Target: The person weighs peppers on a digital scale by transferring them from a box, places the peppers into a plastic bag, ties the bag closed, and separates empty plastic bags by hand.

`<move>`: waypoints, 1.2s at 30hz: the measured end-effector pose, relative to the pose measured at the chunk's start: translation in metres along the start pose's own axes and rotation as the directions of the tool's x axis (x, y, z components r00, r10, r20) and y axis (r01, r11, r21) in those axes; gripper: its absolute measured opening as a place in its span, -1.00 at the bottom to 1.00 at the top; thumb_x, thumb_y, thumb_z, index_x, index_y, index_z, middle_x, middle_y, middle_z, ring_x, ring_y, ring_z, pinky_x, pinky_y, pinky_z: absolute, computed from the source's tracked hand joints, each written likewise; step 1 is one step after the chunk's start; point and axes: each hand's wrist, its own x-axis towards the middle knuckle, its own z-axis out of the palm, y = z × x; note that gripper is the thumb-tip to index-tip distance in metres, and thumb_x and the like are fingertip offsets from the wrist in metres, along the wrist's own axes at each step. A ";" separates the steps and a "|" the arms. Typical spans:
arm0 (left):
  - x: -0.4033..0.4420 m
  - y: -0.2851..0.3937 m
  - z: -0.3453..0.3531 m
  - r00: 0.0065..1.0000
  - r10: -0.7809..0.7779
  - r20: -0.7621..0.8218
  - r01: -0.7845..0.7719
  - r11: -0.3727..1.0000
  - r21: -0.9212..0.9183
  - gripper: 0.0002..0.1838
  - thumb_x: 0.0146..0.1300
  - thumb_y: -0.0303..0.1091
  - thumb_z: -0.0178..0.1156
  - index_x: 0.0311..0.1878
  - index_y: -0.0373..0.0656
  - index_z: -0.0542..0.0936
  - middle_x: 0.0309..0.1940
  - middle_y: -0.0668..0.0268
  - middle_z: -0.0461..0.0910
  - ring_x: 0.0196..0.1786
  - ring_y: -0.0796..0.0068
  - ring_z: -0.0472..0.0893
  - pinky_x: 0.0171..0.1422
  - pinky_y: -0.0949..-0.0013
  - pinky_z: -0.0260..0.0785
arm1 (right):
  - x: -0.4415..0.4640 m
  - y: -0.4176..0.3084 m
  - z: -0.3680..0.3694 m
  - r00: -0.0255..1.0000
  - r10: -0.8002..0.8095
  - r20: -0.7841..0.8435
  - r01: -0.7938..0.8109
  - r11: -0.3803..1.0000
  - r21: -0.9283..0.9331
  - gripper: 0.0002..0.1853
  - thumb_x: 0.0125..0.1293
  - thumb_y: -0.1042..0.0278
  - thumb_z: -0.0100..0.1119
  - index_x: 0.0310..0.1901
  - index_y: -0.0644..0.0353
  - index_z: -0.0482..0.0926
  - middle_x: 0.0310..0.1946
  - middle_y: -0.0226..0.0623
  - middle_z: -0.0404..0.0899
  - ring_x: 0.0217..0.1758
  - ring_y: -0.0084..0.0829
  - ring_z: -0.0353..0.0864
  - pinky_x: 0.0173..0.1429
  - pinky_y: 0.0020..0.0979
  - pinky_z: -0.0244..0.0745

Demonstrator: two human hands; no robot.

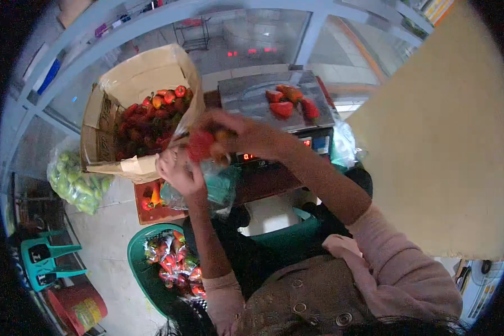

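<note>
Right hand [227,127]: fingers curled over the red peppers [201,147], motion-blurred, so we'd only say it looks like a grasp. Left hand [179,169]: just below, near the same peppers and the plastic bag [221,187]; we can't tell if its fingers grip or are loose. Peppers sit between our hands, above the bag, in front of the scale's lit display [247,157].

Outward: scale plate [246,103] carries a few loose red-orange peppers [281,109]. Left of it, open cardboard box [143,70], heap of mostly red peppers [151,120] inside. Below the box, the red-brown table [145,216] shows a few more peppers [147,204] near its corner. Lower down, green basket [135,255] holding bagged peppers [176,260]. Far left, clear bag of green produce [73,179], teal stool [51,259] and red bucket [75,308].
</note>
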 end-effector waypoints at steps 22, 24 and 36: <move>-0.180 0.042 -0.105 0.803 -0.477 0.358 0.595 0.684 -0.423 -0.72 0.27 -0.30 -0.03 -0.46 -0.34 0.36 -0.56 0.21 0.33 -0.46 0.33 0.34 -0.35 0.30 0.22 | -0.100 0.030 -0.121 0.832 0.217 -0.512 -0.379 0.894 -0.238 -0.51 0.05 0.08 0.36 -0.10 0.26 0.51 -0.51 -0.33 0.52 -0.53 -0.58 0.49 -0.45 -0.51 0.35; -0.186 0.046 -0.100 0.777 -0.529 0.342 0.629 0.680 -0.378 -0.73 0.25 -0.32 -0.01 -0.46 -0.34 0.36 -0.57 0.14 0.32 -0.49 0.24 0.34 -0.36 0.27 0.21 | -0.079 0.041 -0.115 0.820 0.254 -0.513 -0.468 0.814 -0.345 -0.50 -0.02 0.06 0.39 -0.16 0.27 0.52 -0.48 -0.26 0.56 -0.48 -0.47 0.56 -0.38 -0.42 0.41; -0.193 0.040 -0.093 0.866 -0.420 0.272 0.478 0.856 -0.199 -0.75 0.25 -0.30 0.00 -0.46 -0.29 0.36 -0.54 0.05 0.30 -0.47 0.04 0.35 -0.38 0.18 0.20 | -0.037 0.137 -0.101 0.879 0.070 -0.472 -0.476 0.194 -0.858 -0.54 0.10 0.06 0.16 -0.15 0.32 0.45 -0.29 -0.11 0.55 -0.14 -0.16 0.58 -0.08 -0.17 0.50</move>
